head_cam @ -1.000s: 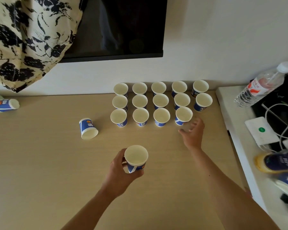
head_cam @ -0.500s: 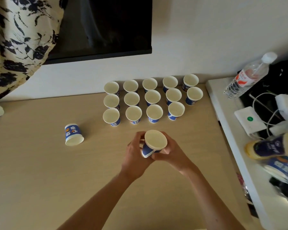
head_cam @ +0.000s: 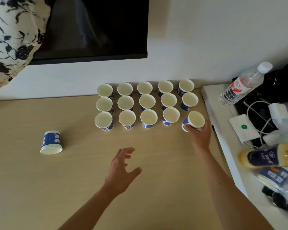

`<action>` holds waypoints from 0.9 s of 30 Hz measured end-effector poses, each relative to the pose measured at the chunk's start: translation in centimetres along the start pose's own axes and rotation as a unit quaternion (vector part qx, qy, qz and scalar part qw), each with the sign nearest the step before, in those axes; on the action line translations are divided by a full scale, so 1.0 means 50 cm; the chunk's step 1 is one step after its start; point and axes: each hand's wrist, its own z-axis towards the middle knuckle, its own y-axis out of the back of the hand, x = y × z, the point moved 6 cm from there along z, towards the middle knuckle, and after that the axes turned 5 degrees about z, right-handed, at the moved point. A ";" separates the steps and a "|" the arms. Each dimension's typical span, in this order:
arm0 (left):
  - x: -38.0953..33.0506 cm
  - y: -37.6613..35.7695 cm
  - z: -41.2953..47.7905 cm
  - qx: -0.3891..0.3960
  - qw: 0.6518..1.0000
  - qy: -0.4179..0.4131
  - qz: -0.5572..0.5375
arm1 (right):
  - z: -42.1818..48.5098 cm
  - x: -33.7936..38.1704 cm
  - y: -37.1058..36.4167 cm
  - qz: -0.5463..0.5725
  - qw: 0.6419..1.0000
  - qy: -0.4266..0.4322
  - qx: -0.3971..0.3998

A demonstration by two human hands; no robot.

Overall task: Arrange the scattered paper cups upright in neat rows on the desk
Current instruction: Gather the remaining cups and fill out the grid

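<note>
The base of the held cup is being covered by fingers, so whether it's touching the desk can't be told. Stuff along the right edge is being blurred and cropped: a yellow-and-blue packet with more packets under it, print not readable. A patterned cloth is being cut off at the top left and a dark screen at the top. On the white shelf beside the desk, a water bottle is being seen leaning, with a white box with a green dot and tangled cables near it. The held cup is being gripped by the right hand, fingers curled round its lower wall, at the right end of the front row just beside the fourth cup, looking a bit tilted next to its neighbours. The left hand is being held over bare desk nearer the camera, fingers spread and loose, nothing in it. Fourteen cups are being kept upright by the wall in rows of five, five and four, white inside, blue print outside. One tipped cup is lying well off to the left, mouth toward the camera.
</note>
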 end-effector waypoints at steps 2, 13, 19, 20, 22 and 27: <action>0.013 0.008 -0.001 -0.005 1.000 0.006 0.006 | 0.024 -0.007 -0.008 -0.006 1.000 0.011 0.000; 0.020 0.041 0.026 -0.031 0.999 0.012 -0.005 | 0.071 -0.038 -0.042 -0.019 1.000 0.004 -0.005; 0.022 0.042 0.027 -0.028 1.000 0.010 -0.007 | 0.071 -0.043 -0.043 -0.019 1.000 0.018 -0.013; 0.023 0.043 0.027 -0.027 1.000 0.011 -0.008 | 0.071 -0.042 -0.042 -0.020 1.000 0.020 -0.012; 0.023 0.047 0.028 -0.027 0.999 0.014 -0.013 | 0.068 -0.043 -0.037 -0.018 1.000 0.020 -0.012; 0.028 0.068 0.016 -0.038 0.998 0.024 -0.044 | -0.016 -0.077 0.010 -0.025 0.997 0.004 -0.070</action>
